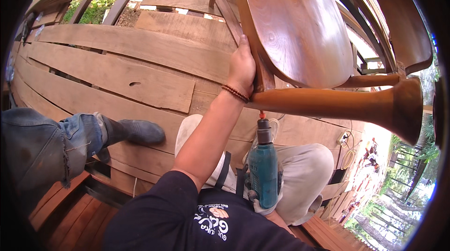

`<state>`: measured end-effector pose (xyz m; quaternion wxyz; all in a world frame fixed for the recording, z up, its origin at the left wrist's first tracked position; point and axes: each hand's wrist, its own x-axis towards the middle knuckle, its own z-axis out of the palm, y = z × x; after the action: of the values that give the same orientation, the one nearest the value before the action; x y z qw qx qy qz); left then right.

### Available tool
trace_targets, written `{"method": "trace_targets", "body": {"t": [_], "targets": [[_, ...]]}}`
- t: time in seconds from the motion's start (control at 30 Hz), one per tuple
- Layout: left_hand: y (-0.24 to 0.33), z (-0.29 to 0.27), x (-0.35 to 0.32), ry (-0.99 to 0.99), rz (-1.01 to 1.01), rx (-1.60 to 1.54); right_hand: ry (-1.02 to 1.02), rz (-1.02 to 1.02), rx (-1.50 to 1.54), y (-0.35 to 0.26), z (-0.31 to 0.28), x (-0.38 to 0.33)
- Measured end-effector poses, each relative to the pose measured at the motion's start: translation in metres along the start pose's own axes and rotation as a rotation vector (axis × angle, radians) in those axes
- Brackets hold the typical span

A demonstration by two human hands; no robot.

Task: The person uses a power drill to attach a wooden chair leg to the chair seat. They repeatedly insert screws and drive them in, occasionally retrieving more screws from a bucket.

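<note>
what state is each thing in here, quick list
Left hand: closed on the wooden chair's frame
Wooden chair: glossy, held
Teal drill: tip close to the chair; running or not unclear
Bead bracelet: worn
Wooden boards: laid with gaps
Co-worker's jeans: torn
Co-worker's boot: on the boards

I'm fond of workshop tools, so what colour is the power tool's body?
The power tool has a teal body, seen in the head view.

Ahead of you, toward the right, is the chair [304,26], your left hand [242,67] on its left side. The power drill [264,166] stands between the chair and your torso. Planks [117,75] spread beneath; on them, a co-worker's boot [138,131] lies left, an extension socket [343,137] right.
</note>
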<state>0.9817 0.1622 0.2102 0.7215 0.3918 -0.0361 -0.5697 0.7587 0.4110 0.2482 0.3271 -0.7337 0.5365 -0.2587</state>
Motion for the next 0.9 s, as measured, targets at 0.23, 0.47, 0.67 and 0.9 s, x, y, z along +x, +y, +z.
{"method": "trace_targets", "body": {"t": [0.23, 0.47, 0.67, 0.9], "targets": [[-0.004, -0.005, -0.002, -0.044, 0.073, 0.110, -0.037, 0.024, -0.017, 0.000, 0.000, 0.012], [0.011, 0.004, -0.016, -0.067, 0.035, 0.056, -0.078, 0.050, -0.036, -0.001, 0.002, 0.019], [0.009, 0.002, -0.014, -0.089, 0.031, 0.007, -0.106, 0.076, -0.055, -0.001, 0.002, 0.021], [0.006, -0.003, -0.011, -0.072, 0.023, 0.015, -0.125, 0.093, -0.065, -0.002, 0.003, 0.023]]}}
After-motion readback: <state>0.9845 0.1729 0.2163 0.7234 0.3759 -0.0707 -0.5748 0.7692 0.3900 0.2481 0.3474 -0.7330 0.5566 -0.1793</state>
